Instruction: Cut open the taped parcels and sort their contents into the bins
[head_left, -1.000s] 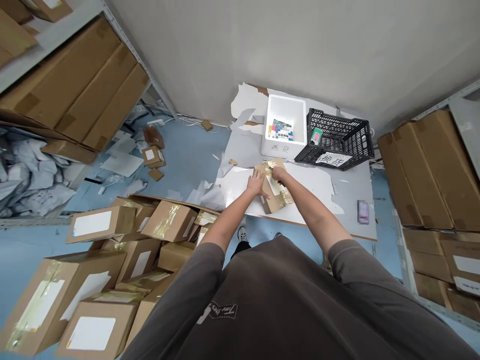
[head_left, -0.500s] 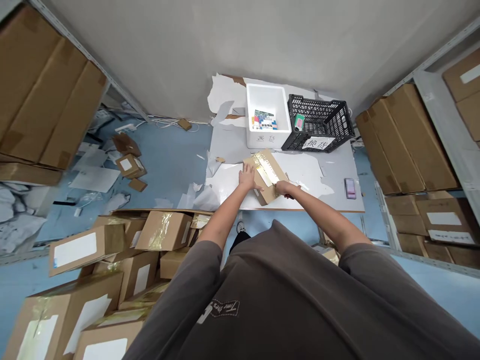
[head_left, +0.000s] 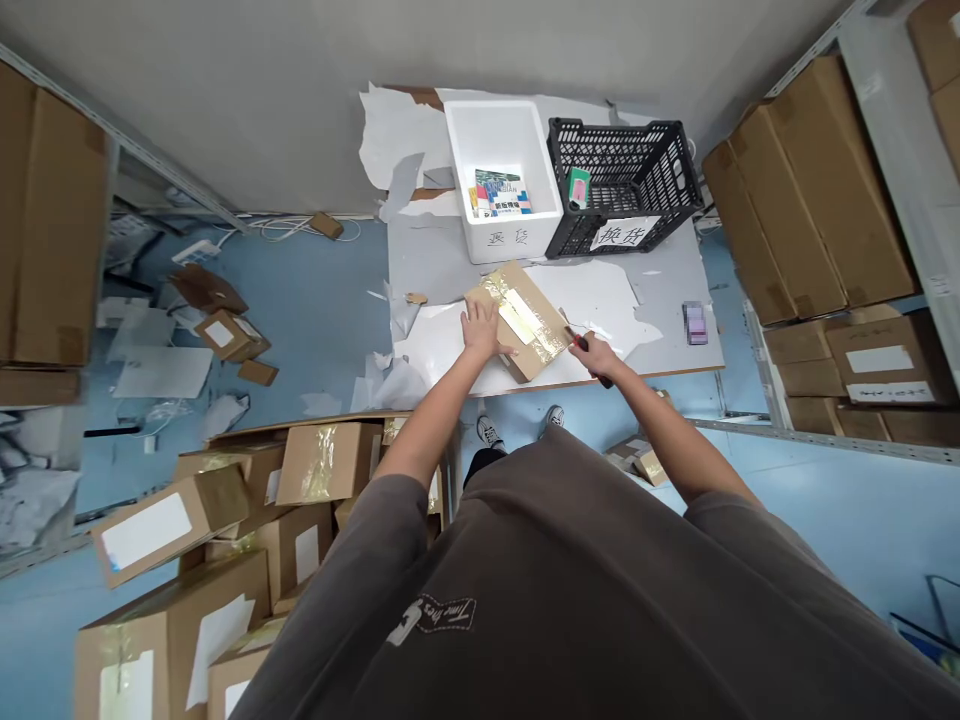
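Left to right. Stacked cartons (head_left: 300, 462) sat left of the left hand and nearer the body. The left hand (head_left: 480, 328) was spread, fingers fanned and thumb out, palm side down on the left part of a taped carton (head_left: 541, 297) on the table (head_left: 431, 245). That carton lay under and to the right of the left hand, its long axis slanting from far left to near right, with shiny tape (head_left: 550, 343) running along it and a white label (head_left: 520, 308) beneath. A white foam box (head_left: 510, 242) with printed booklets (head_left: 499, 195) inside stood beyond the left hand.

The right hand (head_left: 596, 358) was closed around a red-and-black tool (head_left: 576, 338), just beside the carton's near-right end. The tool pointed away from the body and leftward, toward the carton's right edge; couldn't tell if its tip touched. Left hand was in contact, so the nearer one. Beyond the right hand: black crate (head_left: 562, 235), green packet (head_left: 578, 188) in it. Well right of the right hand: a pixelated phone-like item (head_left: 695, 323).
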